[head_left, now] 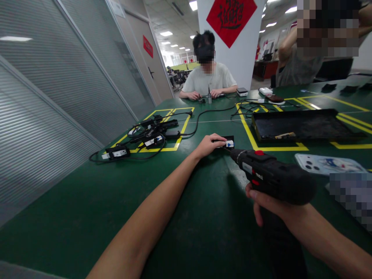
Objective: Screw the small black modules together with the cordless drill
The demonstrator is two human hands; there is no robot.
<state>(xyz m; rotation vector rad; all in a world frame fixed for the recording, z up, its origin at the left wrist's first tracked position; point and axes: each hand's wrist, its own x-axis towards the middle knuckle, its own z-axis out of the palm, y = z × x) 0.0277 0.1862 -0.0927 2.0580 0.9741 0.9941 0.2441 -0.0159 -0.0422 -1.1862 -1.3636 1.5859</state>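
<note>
My right hand (267, 207) is wrapped round the handle of a black cordless drill (270, 174) with red details. The drill points away from me and to the left. Its bit reaches a small black piece with a white and blue label (229, 143) lying on the green table; whether the tip touches it I cannot tell. My left hand (209, 145) holds that piece from the left, fingers laid over it and partly hiding it.
Tangled black adapters and cables (157, 130) lie at the left. A black tray (296, 126) stands at the right, near a phone in a pale case (328, 164). Across the table a person (209, 77) handles small parts; another person (302, 66) is at the right.
</note>
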